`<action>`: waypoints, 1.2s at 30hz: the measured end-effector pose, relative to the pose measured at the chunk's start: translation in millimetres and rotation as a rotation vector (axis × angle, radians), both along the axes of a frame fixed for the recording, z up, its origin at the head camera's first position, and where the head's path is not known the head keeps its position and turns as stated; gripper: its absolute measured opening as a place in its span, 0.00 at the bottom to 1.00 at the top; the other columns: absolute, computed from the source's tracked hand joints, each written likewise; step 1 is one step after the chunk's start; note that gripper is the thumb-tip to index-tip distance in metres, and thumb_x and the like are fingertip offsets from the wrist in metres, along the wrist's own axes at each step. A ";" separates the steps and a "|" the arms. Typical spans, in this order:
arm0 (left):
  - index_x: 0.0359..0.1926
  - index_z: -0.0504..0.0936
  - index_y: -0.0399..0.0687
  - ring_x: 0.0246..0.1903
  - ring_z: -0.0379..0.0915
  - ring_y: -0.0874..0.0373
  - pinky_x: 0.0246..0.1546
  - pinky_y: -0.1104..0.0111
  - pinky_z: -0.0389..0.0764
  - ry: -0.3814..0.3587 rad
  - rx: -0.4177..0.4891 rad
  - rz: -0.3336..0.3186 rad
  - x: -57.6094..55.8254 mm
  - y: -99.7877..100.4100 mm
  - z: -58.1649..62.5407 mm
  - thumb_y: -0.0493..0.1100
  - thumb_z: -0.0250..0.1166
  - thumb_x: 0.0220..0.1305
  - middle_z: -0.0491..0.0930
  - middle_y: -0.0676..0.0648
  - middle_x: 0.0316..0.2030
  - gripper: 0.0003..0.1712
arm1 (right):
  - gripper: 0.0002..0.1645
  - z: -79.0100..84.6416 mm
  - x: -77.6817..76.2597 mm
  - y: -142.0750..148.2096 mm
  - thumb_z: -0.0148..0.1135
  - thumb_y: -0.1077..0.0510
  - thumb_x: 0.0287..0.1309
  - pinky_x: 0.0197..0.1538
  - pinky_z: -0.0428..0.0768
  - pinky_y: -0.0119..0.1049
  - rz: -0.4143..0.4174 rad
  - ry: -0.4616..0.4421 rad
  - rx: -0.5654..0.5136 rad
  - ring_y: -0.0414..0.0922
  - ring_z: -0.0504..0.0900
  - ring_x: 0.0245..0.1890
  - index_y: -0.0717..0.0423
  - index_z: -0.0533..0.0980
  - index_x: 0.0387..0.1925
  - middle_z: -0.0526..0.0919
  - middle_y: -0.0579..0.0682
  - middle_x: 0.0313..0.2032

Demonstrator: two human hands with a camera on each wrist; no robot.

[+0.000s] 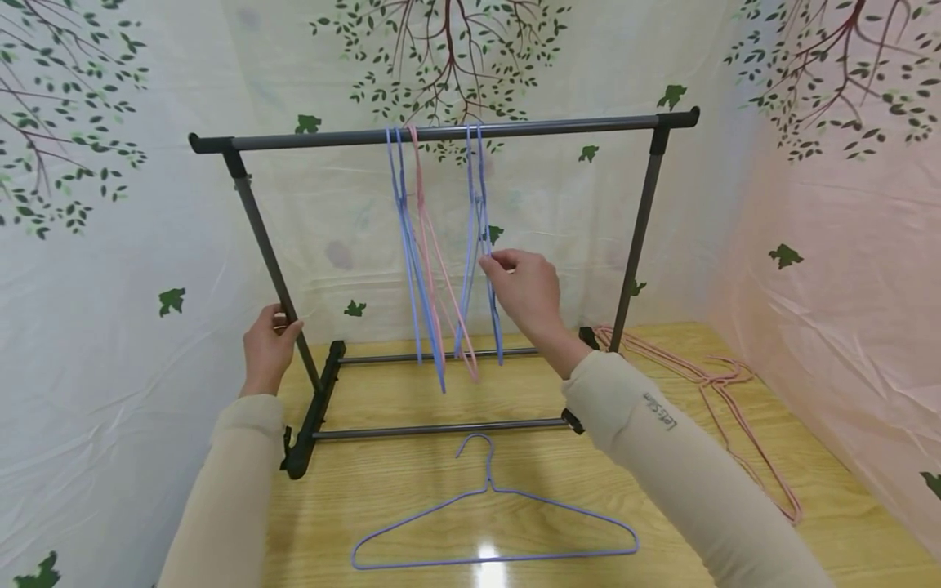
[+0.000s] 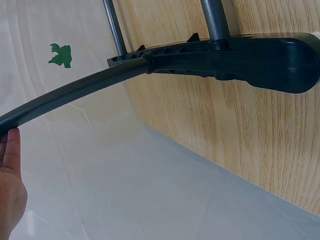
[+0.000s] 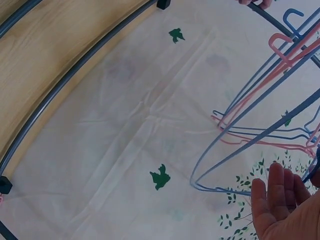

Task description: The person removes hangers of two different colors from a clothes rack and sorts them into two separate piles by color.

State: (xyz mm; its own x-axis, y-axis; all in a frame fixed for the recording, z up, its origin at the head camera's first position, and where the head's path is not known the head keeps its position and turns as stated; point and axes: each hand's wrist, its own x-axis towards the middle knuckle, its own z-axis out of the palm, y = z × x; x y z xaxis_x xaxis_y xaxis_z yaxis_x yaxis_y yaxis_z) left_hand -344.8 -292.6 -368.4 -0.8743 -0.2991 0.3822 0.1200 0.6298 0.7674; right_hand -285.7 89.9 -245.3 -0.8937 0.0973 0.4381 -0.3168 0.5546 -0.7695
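A dark garment rack (image 1: 573, 128) stands on the wooden table. My left hand (image 1: 268, 349) holds its left upright post (image 1: 260, 233) low down, thumb in front; the left wrist view shows fingertips (image 2: 12, 145) against the post. Blue and pink hangers hang from the top bar. My right hand (image 1: 528, 294) pinches the wire of the rightmost blue hanger (image 1: 496, 327) between thumb and index finger; in the right wrist view its other fingers (image 3: 277, 190) stay extended. Left of it hang a pink hanger (image 1: 421, 188) and more blue hangers (image 1: 412, 269).
A blue hanger (image 1: 496, 561) lies flat on the table (image 1: 316, 531) before the rack. Several pink hangers (image 1: 724, 380) lie in a pile at the right, by the rack's right foot. Patterned sheets (image 1: 323, 229) enclose the back and sides.
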 end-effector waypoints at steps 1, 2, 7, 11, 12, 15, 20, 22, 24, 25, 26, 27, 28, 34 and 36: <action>0.66 0.68 0.35 0.55 0.74 0.36 0.53 0.46 0.76 0.000 0.001 -0.001 0.2 0.2 0.3 0.44 0.56 0.75 0.76 0.29 0.55 0.25 | 0.19 0.7 0.5 1.1 0.61 0.47 0.67 0.40 0.78 0.42 -0.018 0.002 0.003 0.46 0.82 0.37 0.54 0.85 0.49 0.87 0.50 0.41; 0.66 0.68 0.35 0.55 0.74 0.36 0.53 0.46 0.76 -0.001 0.001 -0.001 0.3 0.2 0.6 0.44 0.56 0.75 0.75 0.29 0.55 0.25 | 0.18 1.4 1.0 2.3 0.62 0.47 0.67 0.40 0.78 0.43 -0.036 -0.001 0.003 0.46 0.82 0.37 0.54 0.85 0.48 0.87 0.50 0.40; 0.66 0.68 0.35 0.55 0.74 0.36 0.53 0.46 0.76 0.003 -0.005 0.004 0.6 0.6 0.7 0.44 0.56 0.75 0.76 0.29 0.55 0.24 | 0.17 4.4 2.9 7.8 0.61 0.48 0.67 0.39 0.78 0.42 -0.094 -0.014 -0.006 0.46 0.83 0.35 0.53 0.86 0.46 0.88 0.49 0.36; 0.65 0.68 0.34 0.54 0.75 0.36 0.53 0.46 0.76 0.011 -0.006 0.005 1.2 0.4 0.5 0.43 0.57 0.75 0.76 0.29 0.54 0.24 | 0.17 5.8 3.9 12.4 0.58 0.49 0.68 0.39 0.77 0.41 -0.089 0.002 0.004 0.45 0.84 0.34 0.54 0.86 0.46 0.88 0.49 0.35; 0.65 0.68 0.34 0.54 0.75 0.36 0.53 0.46 0.76 0.011 -0.004 0.003 1.4 0.4 0.5 0.43 0.57 0.75 0.76 0.29 0.54 0.24 | 0.17 6.1 4.3 13.9 0.58 0.49 0.69 0.38 0.77 0.41 -0.084 0.009 0.007 0.45 0.84 0.34 0.54 0.86 0.46 0.88 0.50 0.35; 0.65 0.68 0.34 0.54 0.75 0.35 0.53 0.46 0.76 0.010 0.001 0.001 1.7 0.4 0.6 0.43 0.57 0.75 0.76 0.29 0.54 0.24 | 0.18 7.5 6.5 18.9 0.57 0.49 0.68 0.37 0.77 0.40 -0.076 0.032 0.014 0.46 0.85 0.33 0.55 0.86 0.46 0.88 0.51 0.36; 0.65 0.68 0.34 0.54 0.75 0.36 0.53 0.46 0.76 0.011 -0.004 0.004 1.3 0.5 0.7 0.43 0.57 0.75 0.76 0.29 0.54 0.24 | 0.18 10.4 9.6 29.7 0.57 0.49 0.68 0.36 0.76 0.40 -0.083 0.061 0.014 0.46 0.85 0.33 0.55 0.86 0.45 0.88 0.51 0.35; 0.65 0.68 0.35 0.55 0.75 0.36 0.53 0.46 0.76 0.012 -0.005 0.006 1.1 0.4 0.6 0.43 0.57 0.75 0.76 0.29 0.54 0.24 | 0.18 11.0 9.9 34.9 0.57 0.50 0.68 0.37 0.76 0.40 -0.086 0.068 0.020 0.46 0.86 0.34 0.55 0.87 0.45 0.88 0.51 0.35; 0.66 0.68 0.35 0.55 0.75 0.36 0.53 0.46 0.76 0.011 -0.009 0.004 0.6 0.4 0.3 0.43 0.57 0.75 0.76 0.29 0.55 0.24 | 0.18 11.7 10.2 40.5 0.57 0.50 0.68 0.39 0.77 0.41 -0.089 0.070 0.026 0.46 0.86 0.35 0.55 0.87 0.44 0.89 0.51 0.36; 0.66 0.68 0.35 0.55 0.74 0.36 0.53 0.46 0.77 0.009 -0.011 0.003 0.4 0.4 0.1 0.43 0.56 0.75 0.76 0.29 0.55 0.25 | 0.18 11.9 10.2 43.5 0.57 0.50 0.68 0.40 0.78 0.41 -0.088 0.070 0.028 0.46 0.87 0.35 0.55 0.87 0.44 0.89 0.51 0.37; 0.67 0.67 0.36 0.55 0.74 0.36 0.53 0.46 0.77 0.008 -0.014 0.002 0.3 0.4 0.0 0.44 0.56 0.75 0.76 0.29 0.55 0.25 | 0.18 12.1 10.1 46.7 0.57 0.50 0.68 0.41 0.78 0.42 -0.088 0.068 0.031 0.46 0.87 0.36 0.55 0.87 0.45 0.89 0.51 0.37; 0.67 0.67 0.36 0.55 0.74 0.36 0.53 0.46 0.77 0.007 -0.017 0.001 0.1 0.4 -0.1 0.44 0.56 0.75 0.75 0.29 0.56 0.25 | 0.18 12.3 10.3 49.8 0.57 0.50 0.68 0.41 0.79 0.42 -0.088 0.064 0.034 0.46 0.87 0.37 0.55 0.86 0.45 0.88 0.51 0.38; 0.67 0.67 0.36 0.55 0.74 0.36 0.52 0.46 0.77 0.006 -0.019 -0.001 -0.1 0.4 -0.2 0.44 0.56 0.75 0.75 0.29 0.56 0.26 | 0.18 12.5 10.4 53.1 0.57 0.50 0.69 0.42 0.79 0.43 -0.087 0.060 0.035 0.46 0.87 0.37 0.55 0.86 0.45 0.88 0.51 0.39; 0.67 0.67 0.36 0.55 0.74 0.36 0.52 0.46 0.77 0.004 -0.010 -0.010 -0.3 -0.4 -0.2 0.43 0.56 0.75 0.75 0.29 0.56 0.26 | 0.19 14.2 10.7 73.8 0.55 0.49 0.70 0.47 0.80 0.45 -0.083 0.025 0.058 0.47 0.87 0.40 0.55 0.86 0.47 0.88 0.52 0.42; 0.68 0.66 0.36 0.56 0.74 0.36 0.53 0.46 0.77 0.002 -0.014 -0.011 -0.6 -0.9 -0.6 0.44 0.56 0.75 0.75 0.29 0.56 0.26 | 0.19 15.7 10.5 79.8 0.55 0.49 0.70 0.45 0.79 0.43 -0.085 0.015 0.066 0.47 0.87 0.40 0.55 0.86 0.47 0.88 0.52 0.41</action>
State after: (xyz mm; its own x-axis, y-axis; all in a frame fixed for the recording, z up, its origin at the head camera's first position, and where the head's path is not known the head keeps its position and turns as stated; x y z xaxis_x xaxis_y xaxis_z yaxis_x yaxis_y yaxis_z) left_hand -345.4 -293.5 -369.0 -0.8771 -0.2836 0.3877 0.1285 0.6392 0.7582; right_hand -275.2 169.7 -229.6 -0.8767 0.1431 0.4592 -0.2775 0.6293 -0.7259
